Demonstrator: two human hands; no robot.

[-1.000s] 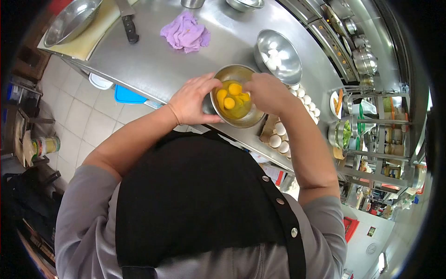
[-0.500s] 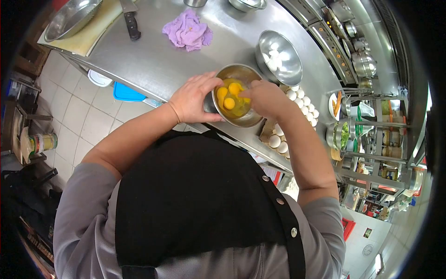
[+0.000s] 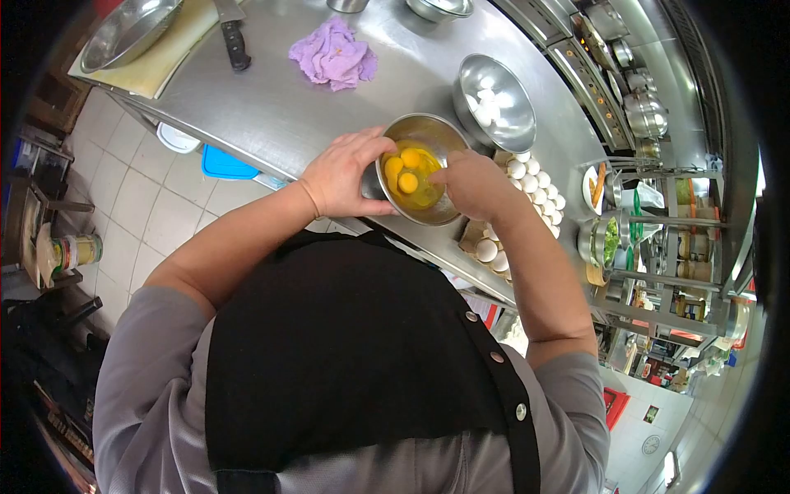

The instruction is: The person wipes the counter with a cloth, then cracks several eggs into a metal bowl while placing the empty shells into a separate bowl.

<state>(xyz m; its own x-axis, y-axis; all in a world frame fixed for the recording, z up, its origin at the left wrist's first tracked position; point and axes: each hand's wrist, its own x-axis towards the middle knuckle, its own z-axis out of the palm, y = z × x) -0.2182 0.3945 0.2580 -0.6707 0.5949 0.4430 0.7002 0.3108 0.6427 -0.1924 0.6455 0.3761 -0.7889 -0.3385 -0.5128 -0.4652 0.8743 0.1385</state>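
My left hand grips the left rim of a steel bowl, thumb below and fingers over the edge. Raw eggs with several yellow yolks lie in the bowl. Over its right side is my right hand, fingers curled and a fingertip reaching towards the egg; whether it holds anything is hidden. Whole white eggs sit in a carton just right of that hand. Behind them stands a larger steel bowl with white eggshells in it.
A purple cloth lies on the steel table. At the back left are a knife, a cutting board and a metal bowl. A plate with food and a container of greens are at the right.
My right hand has moved slightly right and down, back from the yolks towards the bowl's right rim. My left hand has kept its hold on the bowl.
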